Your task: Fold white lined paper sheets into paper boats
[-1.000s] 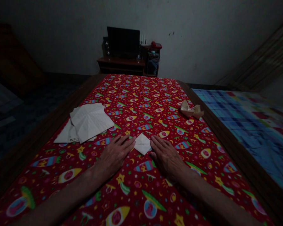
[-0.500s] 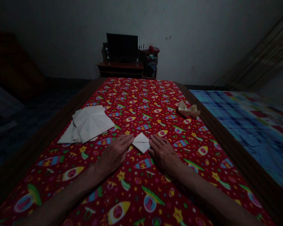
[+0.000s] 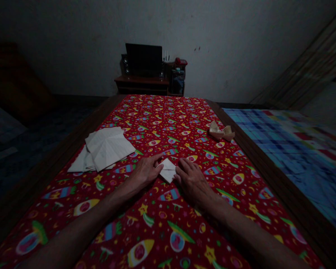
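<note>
A small white folded paper (image 3: 168,170) lies on the red patterned tablecloth in front of me, turned like a diamond, with a crease across its middle. My left hand (image 3: 148,170) is at its left corner; the thumb touches the edge there while the fingers stretch forward past it, apart from the thumb. On the opposite side, my right hand (image 3: 192,179) lies with extended fingers and thumb against the right corner, which they partly cover. Both hands are open. A stack of larger white paper sheets (image 3: 109,145), the top one creased, sits to the left.
A tan folded paper shape (image 3: 221,131) stands near the table's right edge. The tablecloth (image 3: 162,112) covers a dark wooden table. Beyond it are a monitor (image 3: 144,59) on a small desk and a red telephone (image 3: 180,61). A blue checked cloth (image 3: 257,134) spreads at right.
My left hand has lifted from lying flat, its thumb now at the paper's left corner and its fingers farther forward. The right fingers have curled slightly. The view has shifted a little.
</note>
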The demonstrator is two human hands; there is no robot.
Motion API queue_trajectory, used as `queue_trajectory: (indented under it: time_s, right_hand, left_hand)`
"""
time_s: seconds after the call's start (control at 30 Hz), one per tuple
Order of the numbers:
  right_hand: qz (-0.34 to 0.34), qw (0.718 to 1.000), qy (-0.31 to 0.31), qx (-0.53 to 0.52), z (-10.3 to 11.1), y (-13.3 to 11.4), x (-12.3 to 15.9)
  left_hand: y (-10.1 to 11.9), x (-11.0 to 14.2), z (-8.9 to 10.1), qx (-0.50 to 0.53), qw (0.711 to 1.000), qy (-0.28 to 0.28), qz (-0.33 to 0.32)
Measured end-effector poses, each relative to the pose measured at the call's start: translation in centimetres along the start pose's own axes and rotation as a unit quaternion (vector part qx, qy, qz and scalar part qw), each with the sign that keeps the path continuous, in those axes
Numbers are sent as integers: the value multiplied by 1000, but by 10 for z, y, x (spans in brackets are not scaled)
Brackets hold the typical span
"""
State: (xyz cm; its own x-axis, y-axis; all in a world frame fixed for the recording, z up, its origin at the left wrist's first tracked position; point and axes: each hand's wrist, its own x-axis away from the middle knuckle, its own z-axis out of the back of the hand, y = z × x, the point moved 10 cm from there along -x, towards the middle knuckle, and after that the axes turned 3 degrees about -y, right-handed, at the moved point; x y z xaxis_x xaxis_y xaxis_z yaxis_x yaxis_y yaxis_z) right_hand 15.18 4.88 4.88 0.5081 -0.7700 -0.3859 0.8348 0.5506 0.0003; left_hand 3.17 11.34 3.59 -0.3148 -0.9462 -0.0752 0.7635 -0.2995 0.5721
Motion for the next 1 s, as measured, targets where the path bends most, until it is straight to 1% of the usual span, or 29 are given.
queue_trajectory:
  time_s: [0.07, 0.13, 0.2, 0.27, 0.37, 0.4, 0.43, 0.47, 0.5, 0.53, 0.57, 0.6, 0.63, 0.67, 0.7, 0.73, 0.77, 0.8, 0.83, 0.9, 0.93, 0.97, 1.0]
  right_hand:
    - [6, 1000, 15, 1, 7, -6, -6]
    - [17, 1000, 10, -2, 9, -16, -13]
    - [14, 1000, 0, -2, 9, -22, -19]
    - [6, 1000, 8, -13, 12, -25, -23]
    - [-26, 997, 33, -72, 18, -16, -24]
    - [-48, 991, 41, -115, 20, -9, -24]
    - [-79, 980, 48, -175, 21, 1, -24]
    - [-119, 960, 56, -248, 20, 13, -23]
    - [-163, 928, 63, -328, 17, 25, -21]
    - [-208, 888, 71, -404, 12, 37, -19]
    - [-249, 842, 78, -471, 4, 46, -17]
    - [-282, 798, 81, -526, -5, 52, -15]
    - [-306, 760, 79, -567, -14, 55, -13]
    - [-323, 731, 72, -596, -23, 56, -12]
    - [-335, 713, 60, -613, -32, 56, -10]
    - [-340, 707, 39, -619, -40, 54, -9]
    - [-340, 713, 15, -613, -46, 52, -8]
    - [-334, 732, -6, -593, -50, 51, -7]
    - [-322, 764, -20, -558, -49, 52, -7]
    - [-279, 850, -25, -447, -37, 54, -8]
    - [-244, 892, -15, -380, -27, 53, -10]
    - [-201, 927, -5, -317, -16, 49, -12]
    - [-150, 952, 1, -267, -8, 42, -15]
  left_hand:
    - [1, -1, 0, 27, 1000, 6, 1]
    - [3, 0, 0, 56, 998, 11, 0]
    - [6, 2, 1, 84, 996, 13, -2]
    - [12, 5, 4, 102, 995, 18, -10]
    - [19, 10, 12, 113, 993, 34, -22]
    - [21, 11, 16, 117, 991, 48, -31]
    - [23, 12, 20, 119, 990, 68, -46]
    - [25, 13, 24, 118, 986, 93, -65]
    - [27, 14, 28, 118, 982, 120, -82]
    - [26, 14, 30, 123, 978, 141, -91]
    - [22, 14, 30, 141, 975, 149, -87]
    - [17, 11, 26, 177, 972, 137, -70]
    - [10, 8, 18, 227, 967, 108, -45]
    - [4, 5, 9, 282, 957, 73, -17]
    - [0, 4, 0, 329, 943, 39, 7]
    - [-3, 3, -6, 362, 932, 15, 23]
    - [-4, 3, -8, 378, 925, 2, 32]
    - [-7, 3, -8, 379, 925, 2, 36]
    - [-9, 2, -7, 366, 930, 7, 34]
    - [-11, 1, -5, 309, 951, 10, 23]
    - [-12, 0, -5, 268, 963, 4, 11]
    - [-11, -1, -7, 225, 974, -2, -4]
    - [-11, -2, -8, 187, 982, -10, -16]
